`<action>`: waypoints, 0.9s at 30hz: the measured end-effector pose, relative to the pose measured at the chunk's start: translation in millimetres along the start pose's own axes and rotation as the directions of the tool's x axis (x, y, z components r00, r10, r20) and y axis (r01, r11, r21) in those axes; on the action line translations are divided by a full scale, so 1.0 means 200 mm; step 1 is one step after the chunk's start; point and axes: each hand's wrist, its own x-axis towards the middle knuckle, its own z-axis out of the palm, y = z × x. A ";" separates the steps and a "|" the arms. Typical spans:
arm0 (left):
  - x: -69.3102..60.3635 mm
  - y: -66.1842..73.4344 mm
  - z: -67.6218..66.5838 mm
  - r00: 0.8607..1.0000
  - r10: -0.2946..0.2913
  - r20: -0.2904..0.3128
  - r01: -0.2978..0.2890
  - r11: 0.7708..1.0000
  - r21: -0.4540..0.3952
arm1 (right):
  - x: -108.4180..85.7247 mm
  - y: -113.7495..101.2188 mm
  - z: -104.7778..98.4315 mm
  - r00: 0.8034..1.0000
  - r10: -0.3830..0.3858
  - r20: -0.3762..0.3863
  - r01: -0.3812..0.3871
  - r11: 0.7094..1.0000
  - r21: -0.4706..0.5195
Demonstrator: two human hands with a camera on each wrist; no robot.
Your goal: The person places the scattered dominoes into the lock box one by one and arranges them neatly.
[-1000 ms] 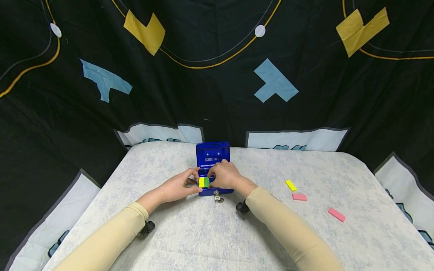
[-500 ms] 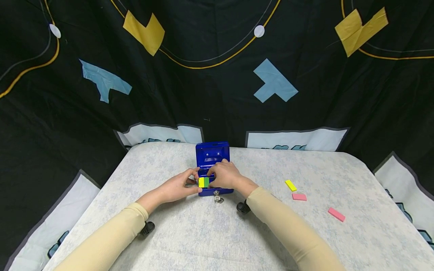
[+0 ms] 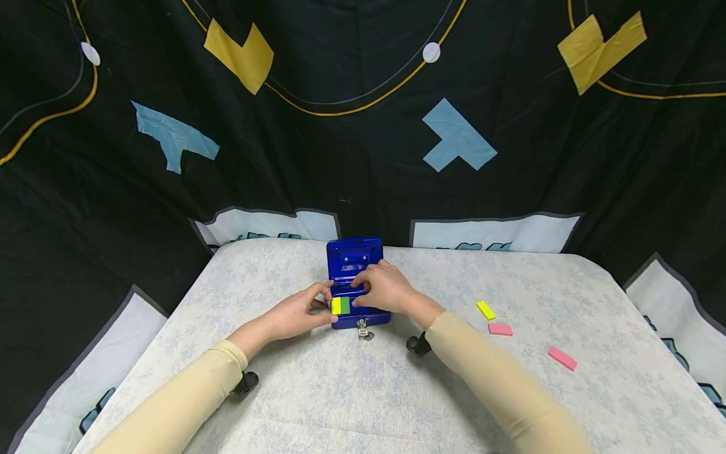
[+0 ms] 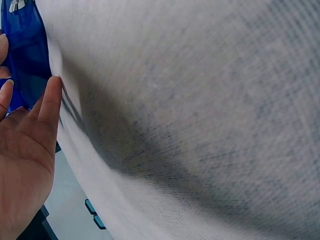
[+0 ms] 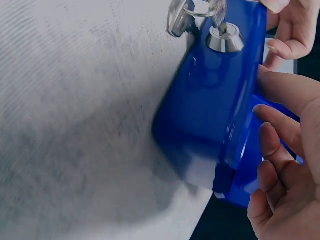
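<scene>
A blue cash box (image 3: 359,320) stands with its lid raised, a key ring (image 3: 368,336) hanging from the key in its front lock. Side by side in its left end are a yellow block (image 3: 336,306) and a green block (image 3: 345,305). My left hand (image 3: 295,310) holds the box's left end, thumb by the front corner and fingers farther back. Over the right half of the box is my right hand (image 3: 387,288), its fingers loosely bent and apart with nothing seen between them. In the right wrist view these fingers hover by the inside of the front wall.
On the table (image 3: 317,391) to the right lie a yellow block (image 3: 486,310), a pink block (image 3: 500,329) and, farther right, another pink block (image 3: 563,358). A black curtain (image 3: 351,164) hangs behind the table.
My right hand has drawn away from the green block toward the right and slightly up, its fingers spreading. The left hand and the box have stayed put.
</scene>
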 end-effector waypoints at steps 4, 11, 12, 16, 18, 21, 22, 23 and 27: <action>0.00 0.01 0.00 1.000 -0.006 0.001 0.006 1.000 0.001 | -0.03 0.01 -0.04 1.000 0.008 -0.014 -0.008 1.000 0.025; 0.00 0.01 0.00 1.000 -0.019 0.002 0.019 1.000 -0.006 | -0.09 0.05 -0.09 0.999 0.014 -0.044 -0.012 0.999 0.052; 0.00 0.01 0.00 1.000 -0.019 0.002 0.019 1.000 -0.005 | -0.10 0.05 -0.10 0.999 0.015 -0.050 -0.012 0.998 0.062; 0.00 0.01 0.00 1.000 -0.016 0.000 0.016 1.000 -0.001 | -0.14 0.09 -0.13 0.998 0.019 -0.065 -0.013 0.996 0.087; 0.00 0.00 0.00 1.000 -0.016 0.000 0.016 1.000 0.003 | -0.16 0.11 -0.14 0.997 0.016 -0.074 -0.009 0.996 0.089; 0.00 0.00 0.00 1.000 -0.018 0.001 0.018 1.000 0.009 | -0.19 0.16 -0.16 0.997 0.016 -0.082 -0.008 0.995 0.097; 0.00 0.00 0.00 1.000 -0.018 0.001 0.018 1.000 0.011 | -0.21 0.17 -0.16 0.996 0.012 -0.088 -0.004 0.995 0.097; 0.00 0.00 0.00 1.000 -0.019 0.001 0.019 1.000 0.012 | -0.22 0.19 -0.17 0.996 0.012 -0.094 -0.003 0.995 0.100; 0.00 0.00 0.00 1.000 -0.014 -0.001 0.014 1.000 0.015 | -0.27 0.25 -0.20 0.993 0.012 -0.115 0.001 0.994 0.112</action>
